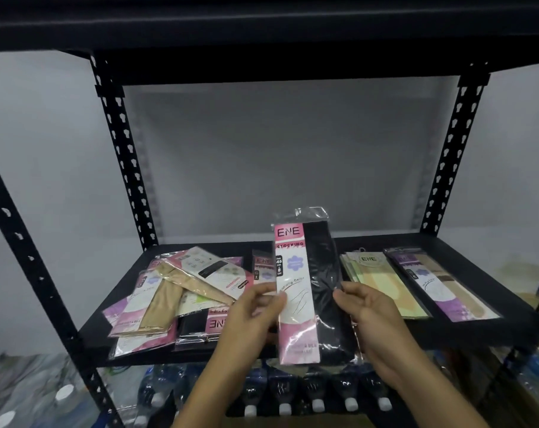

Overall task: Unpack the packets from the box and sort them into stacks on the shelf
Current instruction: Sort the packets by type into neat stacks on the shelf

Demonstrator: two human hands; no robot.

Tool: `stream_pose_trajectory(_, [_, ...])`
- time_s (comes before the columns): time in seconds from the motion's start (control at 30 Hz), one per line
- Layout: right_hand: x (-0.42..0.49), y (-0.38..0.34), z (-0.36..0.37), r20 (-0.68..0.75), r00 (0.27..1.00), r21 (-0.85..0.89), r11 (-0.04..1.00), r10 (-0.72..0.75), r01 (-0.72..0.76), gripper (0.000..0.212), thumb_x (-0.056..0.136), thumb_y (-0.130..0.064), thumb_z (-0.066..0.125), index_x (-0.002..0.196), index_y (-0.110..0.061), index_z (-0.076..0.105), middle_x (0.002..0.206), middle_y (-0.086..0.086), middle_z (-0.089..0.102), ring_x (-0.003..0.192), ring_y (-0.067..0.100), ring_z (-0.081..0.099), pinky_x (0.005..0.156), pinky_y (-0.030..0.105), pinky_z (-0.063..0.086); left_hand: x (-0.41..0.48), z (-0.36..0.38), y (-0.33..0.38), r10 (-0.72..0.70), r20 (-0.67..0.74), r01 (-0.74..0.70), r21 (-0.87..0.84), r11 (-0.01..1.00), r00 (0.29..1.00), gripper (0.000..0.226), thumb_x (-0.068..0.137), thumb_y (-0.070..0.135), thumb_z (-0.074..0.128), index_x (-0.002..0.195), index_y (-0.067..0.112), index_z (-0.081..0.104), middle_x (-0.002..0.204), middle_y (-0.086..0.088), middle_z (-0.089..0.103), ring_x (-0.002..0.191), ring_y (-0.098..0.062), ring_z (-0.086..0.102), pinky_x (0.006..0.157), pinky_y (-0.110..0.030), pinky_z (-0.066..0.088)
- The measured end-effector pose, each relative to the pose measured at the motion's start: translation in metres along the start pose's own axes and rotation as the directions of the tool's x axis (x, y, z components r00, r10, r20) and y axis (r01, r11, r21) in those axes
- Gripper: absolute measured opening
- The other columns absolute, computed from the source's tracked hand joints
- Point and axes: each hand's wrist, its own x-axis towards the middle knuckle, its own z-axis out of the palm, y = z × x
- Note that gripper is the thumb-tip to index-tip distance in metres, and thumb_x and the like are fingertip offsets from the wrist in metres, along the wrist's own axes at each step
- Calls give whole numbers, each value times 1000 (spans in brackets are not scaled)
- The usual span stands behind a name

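A pink-labelled stocking packet (pixel 308 273) with black fabric inside stands upright above the front of the black shelf (pixel 484 273). My left hand (pixel 249 313) pinches its left edge and my right hand (pixel 370 310) grips its right edge. On the shelf's left lies a loose heap of packets (pixel 169 298), pink-labelled with beige and black fabric. A similar pink packet (pixel 262 267) lies behind the held one. To the right sit a green-labelled stack (pixel 382 282) and a purple-labelled stack (pixel 441 282). No box is in view.
Perforated black uprights (pixel 123 156) (pixel 453 156) frame the shelf, with a dark shelf board (pixel 262 23) overhead. Wrapped water bottles (pixel 317 393) fill the level below. A grey wall stands behind.
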Motion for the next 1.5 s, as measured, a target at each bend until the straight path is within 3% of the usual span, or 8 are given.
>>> stream_pose_trajectory(0.13, [6, 21, 6, -57, 998, -169, 986, -24, 14, 11, 88, -14, 65, 97, -21, 65, 93, 6, 71, 91, 20, 68, 90, 39, 53, 0, 2, -10, -40, -102, 40, 3, 999, 994, 29, 85, 3, 69, 110, 17, 60, 96, -11, 69, 81, -20, 74, 64, -26, 56])
stream_pose_trajectory(0.27, [19, 28, 11, -96, 993, -317, 948, -69, 36, 18, 86, -19, 68, 104, -15, 69, 93, 2, 69, 89, 18, 66, 87, 42, 55, 8, -4, -14, -19, -145, 28, 56, 998, 989, 33, 84, 2, 71, 113, 15, 62, 91, -8, 64, 76, -15, 71, 61, -18, 54])
stream_pose_trajectory(0.4, [47, 26, 24, -133, 982, -411, 909, -137, 71, 14, 85, -19, 70, 99, -19, 67, 82, -1, 69, 82, 15, 67, 81, 37, 56, 36, -9, -6, 97, -219, -27, 305, 952, 971, 32, 84, 8, 72, 114, 12, 63, 81, 3, 65, 59, -1, 65, 52, -14, 50])
stream_pose_trajectory(0.57, [88, 27, 46, -117, 973, -519, 848, -199, 111, 10, 88, -14, 66, 91, -15, 57, 67, -5, 58, 64, 4, 56, 53, 11, 40, 76, -17, -4, 231, -266, -15, 624, 782, 936, 27, 85, 22, 71, 110, 13, 67, 80, 11, 65, 70, -2, 61, 57, -11, 43])
stream_pose_trajectory(0.7, [116, 49, 58, -114, 983, -669, 742, -147, 33, 14, 88, -21, 65, 86, -8, 62, 76, 4, 65, 77, 19, 63, 73, 31, 54, 95, -20, -20, 297, -248, 52, 840, 541, 922, 30, 85, 33, 66, 109, 16, 70, 99, 1, 71, 94, -18, 62, 82, -32, 51])
stream_pose_trajectory(0.83, [123, 65, 62, -98, 980, -792, 610, -175, 30, 16, 89, -21, 64, 88, -6, 67, 86, 8, 67, 75, 20, 62, 65, 23, 45, 102, -20, -37, 304, -195, 93, 943, 318, 933, 28, 88, 40, 57, 104, 20, 70, 103, 1, 69, 105, -22, 54, 87, -37, 45])
stream_pose_trajectory(1.03, [126, 68, 59, -76, 974, -809, 584, -215, 66, 22, 90, -21, 62, 102, -4, 69, 98, 10, 69, 87, 23, 66, 70, 24, 49, 104, -21, -46, 341, -166, 36, 934, 357, 925, 30, 88, 40, 56, 104, 19, 71, 97, 1, 71, 101, -22, 55, 85, -37, 47])
stream_pose_trajectory(1.5, [108, 47, 75, 60, 912, -804, 522, -405, 285, 26, 88, -23, 63, 109, -8, 67, 99, 3, 70, 75, 8, 57, 66, 16, 43, 83, -58, -35, 399, -338, -26, 735, 678, 852, 27, 84, 32, 66, 104, 14, 67, 97, -1, 67, 88, -17, 62, 79, -37, 53])
